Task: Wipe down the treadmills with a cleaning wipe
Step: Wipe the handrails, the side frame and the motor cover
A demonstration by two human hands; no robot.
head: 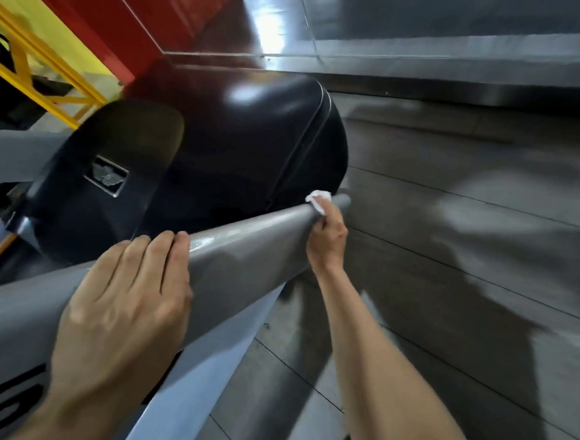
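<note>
White wipe (pixel 317 201), grey rail (pixel 248 238), glossy black housing (pixel 252 135), red and yellow wall (pixel 101 22).

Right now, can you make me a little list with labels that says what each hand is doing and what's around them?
place: beside a treadmill, tiled floor underneath
left hand: resting flat on the grey treadmill upright, fingers straight
right hand: arm stretched out, gripping a white cleaning wipe against the upright low down, near its far end
black motor cover: shiny, just behind the upright
background: red and yellow wall, yellow frame
</note>
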